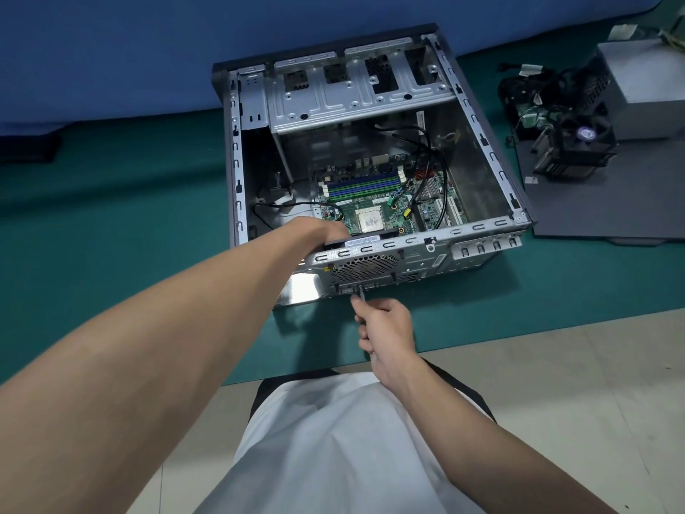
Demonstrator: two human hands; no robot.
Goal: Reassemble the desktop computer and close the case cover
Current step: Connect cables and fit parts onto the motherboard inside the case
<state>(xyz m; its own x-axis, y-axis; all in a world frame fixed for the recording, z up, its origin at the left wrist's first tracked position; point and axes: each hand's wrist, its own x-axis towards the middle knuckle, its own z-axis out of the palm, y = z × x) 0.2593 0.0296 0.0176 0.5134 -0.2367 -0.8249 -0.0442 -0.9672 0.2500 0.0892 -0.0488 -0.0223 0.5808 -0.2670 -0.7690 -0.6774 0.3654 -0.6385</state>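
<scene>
The open desktop case [482, 142] lies on its side on a green mat, with the motherboard [374, 202] and bare CPU [370, 220] showing inside. My left hand [318, 231] reaches into the case at its near rear corner and grips a black fan [365, 239] behind the rear grille [365, 268]; its fingers are partly hidden. My right hand [385, 324] is outside the rear panel, closed on a screwdriver [360, 295] whose tip meets the panel just below the grille. The dark case cover [611, 202] lies flat to the right.
On the cover rests a CPU cooler with fan [578, 150] amid a tangle of black cables [533, 90]. A grey power supply [645, 87] stands at the far right. Loose black cables [426, 157] hang inside the case. A blue wall is behind; the mat's near edge meets a pale floor.
</scene>
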